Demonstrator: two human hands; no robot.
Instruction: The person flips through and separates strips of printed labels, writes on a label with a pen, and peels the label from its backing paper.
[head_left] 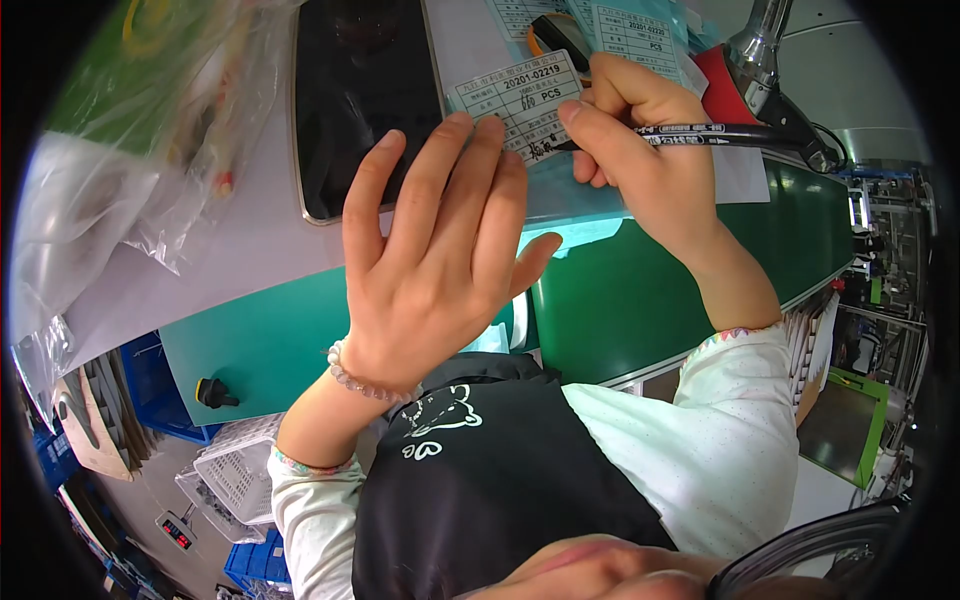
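Observation:
My right hand (640,150) is closed around a black marker (700,134), its tip on the lower part of a white printed label (520,95). Dark handwriting shows near the tip. My left hand (430,220) lies flat with fingers spread, its fingertips over the label's lower left edge and the phone's right side. The dark-screened phone (365,100) lies left of the label. Further labels (635,40) on bluish plastic are behind, with an orange and black round object (558,38) beside them.
Clear plastic bags (160,130) cover the left of the grey sheet (240,260) on the green table (700,255). A red and black metal-armed fixture (745,85) stands at the upper right. White baskets (240,470) and a blue bin (165,385) sit below left.

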